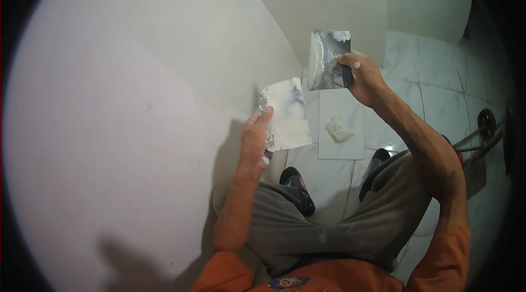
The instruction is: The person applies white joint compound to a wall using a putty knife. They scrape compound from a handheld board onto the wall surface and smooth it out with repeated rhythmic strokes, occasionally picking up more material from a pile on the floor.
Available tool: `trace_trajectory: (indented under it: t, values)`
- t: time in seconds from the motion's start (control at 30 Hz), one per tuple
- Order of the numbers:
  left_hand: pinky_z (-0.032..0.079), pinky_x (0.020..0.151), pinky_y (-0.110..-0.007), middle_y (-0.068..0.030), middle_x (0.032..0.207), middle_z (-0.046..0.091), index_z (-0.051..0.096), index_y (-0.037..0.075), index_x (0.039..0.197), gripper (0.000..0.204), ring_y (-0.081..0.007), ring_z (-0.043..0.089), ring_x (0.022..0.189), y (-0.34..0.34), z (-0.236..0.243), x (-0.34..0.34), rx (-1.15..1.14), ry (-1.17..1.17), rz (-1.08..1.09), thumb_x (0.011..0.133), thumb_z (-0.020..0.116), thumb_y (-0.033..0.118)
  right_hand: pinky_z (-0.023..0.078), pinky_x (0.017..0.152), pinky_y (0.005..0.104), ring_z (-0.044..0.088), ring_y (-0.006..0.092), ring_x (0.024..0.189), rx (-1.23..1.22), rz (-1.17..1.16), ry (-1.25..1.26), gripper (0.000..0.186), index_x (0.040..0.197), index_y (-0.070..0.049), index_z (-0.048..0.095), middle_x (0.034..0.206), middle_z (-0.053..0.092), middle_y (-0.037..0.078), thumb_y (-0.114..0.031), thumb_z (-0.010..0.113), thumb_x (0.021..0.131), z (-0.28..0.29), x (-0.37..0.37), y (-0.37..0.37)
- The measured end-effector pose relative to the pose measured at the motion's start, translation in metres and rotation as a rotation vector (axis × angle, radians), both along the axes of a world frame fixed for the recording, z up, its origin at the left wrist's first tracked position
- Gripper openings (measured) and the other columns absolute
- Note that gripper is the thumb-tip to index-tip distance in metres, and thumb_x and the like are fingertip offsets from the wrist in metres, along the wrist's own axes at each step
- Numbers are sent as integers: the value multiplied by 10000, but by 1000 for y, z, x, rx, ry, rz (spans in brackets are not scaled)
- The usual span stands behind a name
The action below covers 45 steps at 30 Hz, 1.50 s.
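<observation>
White paste (286, 122): thick layer over most of the left scraper (299, 95); ragged and crumbly at the upper-left edge, smoother mid-face, grey metal showing through near the upper right. Left hand (254, 141): fingers closed around the scraper's left side, thumb along the face.

Right hand (365, 79): grips the right scraper (332, 67) by its dark right edge, thumb on the face; other fingers mostly hidden. Blade flat, near-rectangular, streaked metal; paste in a raised ridge down the left side, clot at the top right corner. Scrapers held apart, right one higher in view.

Below: pale lump (339, 129), irregular and creased, on a flat rectangular panel (341, 152) over glossy, grey-veined floor tiles (438, 107). Smooth, matte wall (137, 100) at left.
</observation>
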<state>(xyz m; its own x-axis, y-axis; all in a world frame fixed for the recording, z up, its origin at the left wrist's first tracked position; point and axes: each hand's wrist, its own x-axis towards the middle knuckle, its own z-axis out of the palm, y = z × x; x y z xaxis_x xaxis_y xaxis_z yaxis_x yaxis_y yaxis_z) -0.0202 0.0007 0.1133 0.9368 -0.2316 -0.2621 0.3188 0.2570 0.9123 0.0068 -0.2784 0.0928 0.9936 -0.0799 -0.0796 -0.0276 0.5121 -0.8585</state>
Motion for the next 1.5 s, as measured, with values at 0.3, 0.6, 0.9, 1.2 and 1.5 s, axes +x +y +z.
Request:
trace_trajectory:
  t: [0.3,0.6,0.9,1.2,1.5]
  values:
    - [560,867,-332,-135,1164,650,518,-51,1289,389,-213,685,989,2,2,0,-3,3,-15,1003,539,212,484,799,354,557,175,844,77,-18,-20,163,1013,1,529,958,543,73,-100,590,900,7,-2,7]
    - [560,880,-331,-141,1171,650,504,-54,1301,394,-216,684,1008,4,3,1,-8,-5,-8,1005,534,205,479,757,334,538,151,807,76,-35,-31,113,934,-5,542,893,533,49,-98,587,889,17,-9,10]
    - [571,851,-308,-107,1126,664,552,-31,1250,342,-175,683,979,0,5,-2,-45,-1,-21,1009,538,212,488,787,333,543,170,829,51,-22,-39,112,940,11,541,918,545,69,-76,564,873,12,-10,7]
    - [575,864,-308,-126,1176,636,515,-42,1295,384,-194,676,1011,-4,11,-5,-132,125,-31,1008,524,213,428,1064,369,570,291,1200,-878,-123,-853,442,1375,31,465,1291,584,182,59,457,935,57,-58,42]
    - [585,841,-286,-126,1198,618,465,-27,1357,410,-179,652,1066,15,-14,-8,-243,-266,-256,1030,481,220,332,1176,481,444,282,1375,-1274,265,-1311,583,1449,-141,455,1500,448,115,3,525,889,47,-53,60]
